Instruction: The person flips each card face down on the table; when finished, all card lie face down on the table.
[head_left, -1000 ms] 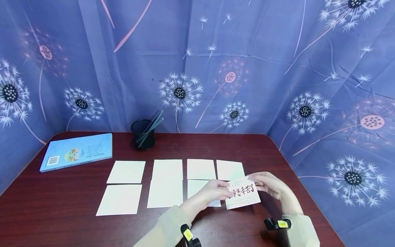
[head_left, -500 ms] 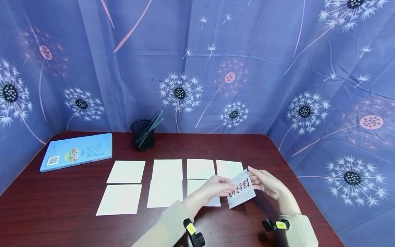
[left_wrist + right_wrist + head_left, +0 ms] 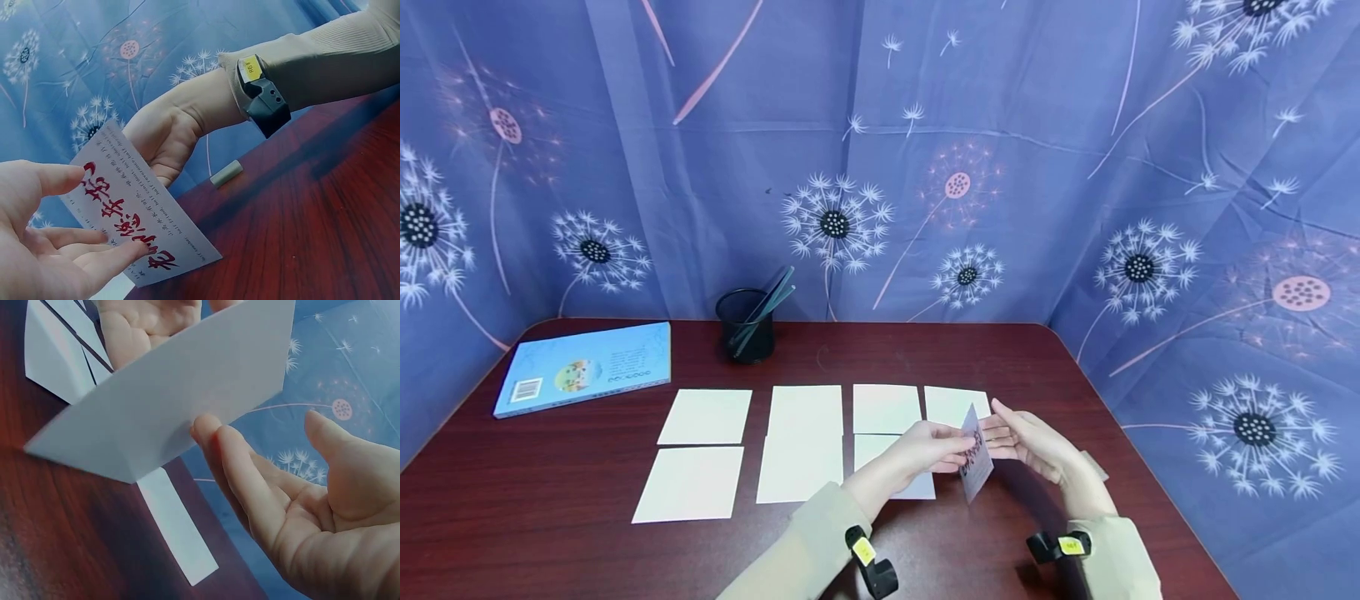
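Observation:
A small printed card (image 3: 976, 460) is held up off the table, nearly edge-on in the head view. My left hand (image 3: 928, 448) grips it by its left side, fingers over the lettered face. Dark red characters and small print cover the card (image 3: 134, 209) in the left wrist view. My right hand (image 3: 1033, 440) is at the card's other side with its fingers extended. In the right wrist view its fingertips (image 3: 206, 425) touch the blank back of the card, and the thumb stands away. The left hand (image 3: 150, 325) is partly hidden behind the card there.
Several blank white cards lie in two rows, among them one at front left (image 3: 688, 483) and one at back right (image 3: 955, 404). Behind them stand a blue book (image 3: 587, 367) and a black pen holder (image 3: 748, 337). A pale small block (image 3: 226, 174) lies beyond the right wrist.
The card has turned from facing the head camera to nearly edge-on. My right hand has let go of its right edge, straightened its fingers and shifted slightly left.

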